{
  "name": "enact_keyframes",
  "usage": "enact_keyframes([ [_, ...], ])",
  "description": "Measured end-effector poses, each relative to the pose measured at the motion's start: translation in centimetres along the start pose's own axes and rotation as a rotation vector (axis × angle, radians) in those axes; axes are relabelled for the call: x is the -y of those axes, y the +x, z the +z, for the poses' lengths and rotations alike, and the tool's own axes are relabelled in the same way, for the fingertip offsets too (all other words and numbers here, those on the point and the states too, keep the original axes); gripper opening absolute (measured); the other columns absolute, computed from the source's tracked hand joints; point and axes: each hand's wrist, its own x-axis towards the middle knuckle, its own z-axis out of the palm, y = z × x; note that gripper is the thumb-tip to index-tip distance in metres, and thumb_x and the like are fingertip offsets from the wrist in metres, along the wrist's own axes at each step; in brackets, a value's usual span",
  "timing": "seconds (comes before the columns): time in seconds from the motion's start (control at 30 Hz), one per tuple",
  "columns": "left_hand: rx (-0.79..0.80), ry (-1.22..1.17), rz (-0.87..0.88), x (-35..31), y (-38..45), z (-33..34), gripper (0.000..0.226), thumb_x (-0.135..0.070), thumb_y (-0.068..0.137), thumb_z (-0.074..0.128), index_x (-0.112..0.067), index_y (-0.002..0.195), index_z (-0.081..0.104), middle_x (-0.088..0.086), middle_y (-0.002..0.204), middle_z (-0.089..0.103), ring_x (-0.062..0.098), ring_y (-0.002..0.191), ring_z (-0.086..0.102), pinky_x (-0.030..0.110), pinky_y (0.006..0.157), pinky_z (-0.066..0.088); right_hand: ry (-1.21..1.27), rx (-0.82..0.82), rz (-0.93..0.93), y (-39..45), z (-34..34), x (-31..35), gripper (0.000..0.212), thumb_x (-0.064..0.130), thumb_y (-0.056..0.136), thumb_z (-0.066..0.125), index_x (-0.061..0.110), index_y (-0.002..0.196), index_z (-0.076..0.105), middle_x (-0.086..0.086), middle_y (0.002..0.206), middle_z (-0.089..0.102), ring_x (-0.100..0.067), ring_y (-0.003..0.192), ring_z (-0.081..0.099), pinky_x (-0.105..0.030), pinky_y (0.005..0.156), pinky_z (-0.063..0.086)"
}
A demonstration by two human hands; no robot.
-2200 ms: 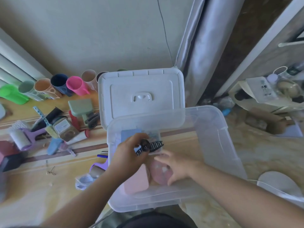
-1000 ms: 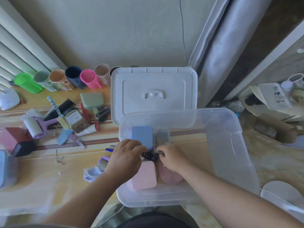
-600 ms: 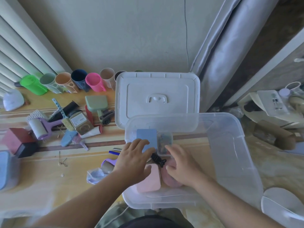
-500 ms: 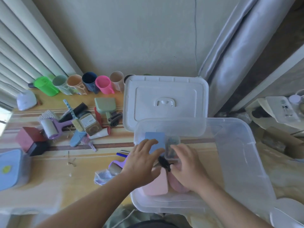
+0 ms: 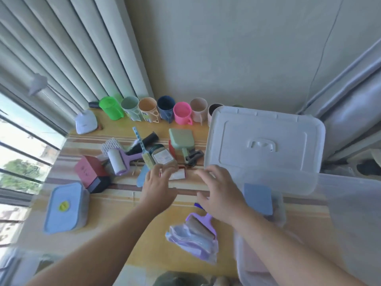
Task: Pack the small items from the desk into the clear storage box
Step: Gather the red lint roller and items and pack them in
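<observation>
while both hands are out of the clear storage box (image 5: pixel 340 213), the left hand (image 5: pixel 157 187) reaches, fingers loose and empty, for a white tube (image 5: pixel 177 174) on the desk (image 5: pixel 115 215), the right hand (image 5: pixel 219 195) spread empty beside it; next it must pinch the tube.

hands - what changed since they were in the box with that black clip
Both hands have left the clear storage box and moved left over the desk: the left hand reaches the small white-and-red tube, the right hand hovers open. The black clip is no longer held. The lid and cups stayed put.
</observation>
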Motion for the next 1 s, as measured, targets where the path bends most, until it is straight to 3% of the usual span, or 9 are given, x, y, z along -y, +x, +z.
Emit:
enact_keyframes([
  [0.13, 0.113, 0.078, -0.071, 5.7, 2.8, -1.4, 0.069, -0.038, 0.085, 0.065, -0.036, 0.147, 0.033, 0.013, 0.153, 0.026, 0.040, 0.139, 0.029, 0.050, 0.114, 0.031, -0.146, 0.187, 0.091, 7.9, 4.5, 3.3, 0.061, 0.044, 0.091, 0.063, 0.029, 0.146, 0.043, 0.000, 0.132, 0.044, -0.028, 0.126, 0.043, -0.046, 0.090, 0.053],
  [0.27, 0.120, 0.160, 0.009, 10.0, 3.0, -2.1, 0.073, -0.038, 0.083, 0.064, -0.033, 0.150, 0.035, 0.009, 0.155, 0.028, 0.037, 0.140, 0.030, 0.048, 0.114, 0.034, -0.228, 0.233, 0.201, 14.2, 9.0, 5.1, 0.079, 0.055, 0.087, 0.068, 0.029, 0.150, 0.030, -0.007, 0.135, 0.042, -0.033, 0.126, 0.044, -0.045, 0.086, 0.052],
  [0.47, 0.158, 0.055, 0.056, 13.8, 1.6, -3.0, 0.074, -0.035, 0.085, 0.066, -0.036, 0.151, 0.034, 0.003, 0.159, 0.024, 0.032, 0.143, 0.029, 0.043, 0.113, 0.035, -0.184, 0.351, 0.364, 19.0, 13.9, 5.3, 0.104, 0.058, 0.081, 0.077, 0.035, 0.158, 0.011, -0.013, 0.142, 0.039, -0.036, 0.131, 0.043, -0.047, 0.089, 0.050],
  [0.6, 0.125, -0.044, 0.105, 15.2, 1.8, -4.2, 0.076, -0.034, 0.085, 0.070, -0.037, 0.152, 0.034, -0.001, 0.155, 0.030, 0.032, 0.138, 0.036, 0.044, 0.113, 0.036, -0.170, 0.283, 0.366, 18.7, 14.4, 5.2, 0.102, 0.041, 0.078, 0.081, 0.036, 0.154, 0.014, -0.012, 0.129, 0.048, -0.036, 0.118, 0.053, -0.046, 0.081, 0.055],
  [0.67, 0.069, -0.099, 0.119, 15.4, 2.3, -4.4, 0.078, -0.034, 0.083, 0.073, -0.036, 0.151, 0.035, 0.000, 0.149, 0.036, 0.033, 0.132, 0.043, 0.045, 0.110, 0.040, -0.117, 0.249, 0.354, 17.2, 13.5, 5.2, 0.112, 0.047, 0.073, 0.083, 0.039, 0.156, 0.009, -0.008, 0.125, 0.050, -0.033, 0.113, 0.056, -0.046, 0.078, 0.056],
  [0.73, 0.039, -0.156, 0.140, 14.9, 2.9, -4.5, 0.086, -0.036, 0.081, 0.075, -0.035, 0.154, 0.031, -0.001, 0.147, 0.038, 0.029, 0.130, 0.045, 0.044, 0.108, 0.043, -0.061, 0.255, 0.325, 14.8, 12.0, 5.3, 0.122, 0.057, 0.073, 0.084, 0.040, 0.161, 0.002, -0.004, 0.130, 0.051, -0.028, 0.115, 0.055, -0.047, 0.086, 0.056],
  [0.8, 0.049, -0.205, 0.175, 13.9, 3.5, -4.3, 0.099, -0.038, 0.078, 0.079, -0.036, 0.158, 0.021, -0.002, 0.148, 0.037, 0.024, 0.128, 0.046, 0.036, 0.103, 0.042, 0.009, 0.306, 0.279, 12.0, 10.4, 5.4, 0.117, 0.049, 0.078, 0.084, 0.044, 0.162, 0.001, 0.000, 0.147, 0.046, -0.023, 0.131, 0.049, -0.044, 0.101, 0.051],
  [0.9, 0.224, -0.277, 0.209, 12.1, 3.7, -3.9, 0.115, -0.044, 0.073, 0.085, -0.045, 0.159, 0.008, -0.010, 0.153, 0.032, 0.012, 0.126, 0.047, 0.030, 0.101, 0.044, 0.123, 0.360, 0.206, 7.9, 8.5, 5.7, 0.116, 0.021, 0.081, 0.078, 0.068, 0.151, -0.002, 0.007, 0.153, 0.040, -0.018, 0.140, 0.041, -0.041, 0.107, 0.047],
  [1.0, 0.370, -0.210, 0.272, 10.4, 2.9, -3.0, 0.100, -0.051, 0.064, 0.086, -0.051, 0.146, 0.028, -0.016, 0.138, 0.051, 0.013, 0.115, 0.058, 0.034, 0.093, 0.052, 0.017, 0.430, 0.190, 5.3, 8.5, 5.6, 0.114, 0.023, 0.083, 0.073, 0.057, 0.157, -0.008, 0.008, 0.145, 0.038, -0.019, 0.125, 0.047, -0.039, 0.096, 0.050],
])
